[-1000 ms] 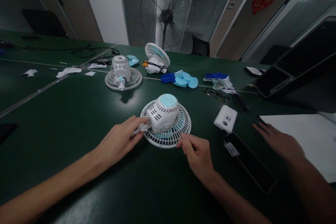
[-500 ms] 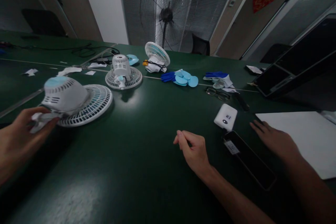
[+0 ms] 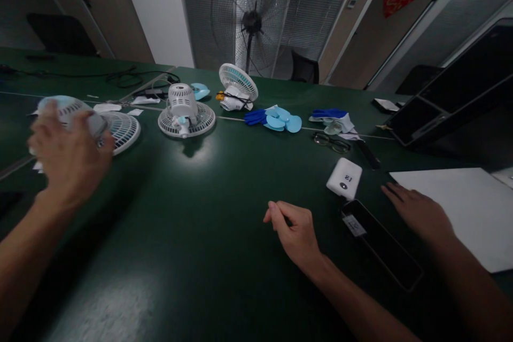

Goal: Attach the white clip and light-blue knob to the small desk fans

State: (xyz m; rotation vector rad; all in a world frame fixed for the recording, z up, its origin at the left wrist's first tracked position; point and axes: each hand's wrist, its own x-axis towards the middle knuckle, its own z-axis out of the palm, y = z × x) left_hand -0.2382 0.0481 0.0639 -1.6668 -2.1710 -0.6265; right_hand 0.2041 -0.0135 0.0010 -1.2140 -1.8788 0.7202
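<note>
At the far left, my left hand [image 3: 72,149] hovers in front of a small white fan head [image 3: 127,131], its fingers spread and slightly smeared by motion. The hand hides much of the fan's motor housing; the fan lies with its slotted grille facing down. Whether the fingertips still touch the housing I cannot tell. My right hand [image 3: 294,230] rests on the green table in loosely curled form, thumb against forefinger, and nothing shows in it. To its right are a white box-shaped device [image 3: 344,179] marked with a number and a black phone-like slab [image 3: 382,246].
Another fan head [image 3: 182,101] lies grille down, and a third fan [image 3: 236,88] stands tilted behind it. Light-blue fan blades [image 3: 282,119], blue-and-white gloves [image 3: 332,120] and eyeglasses [image 3: 331,142] lie further back. Another person's hand [image 3: 420,214] rests beside a white sheet [image 3: 460,208].
My left hand has carried the fan head from the middle of the table to the far left, and its fingers have come apart from their grip. My right hand has barely moved.
</note>
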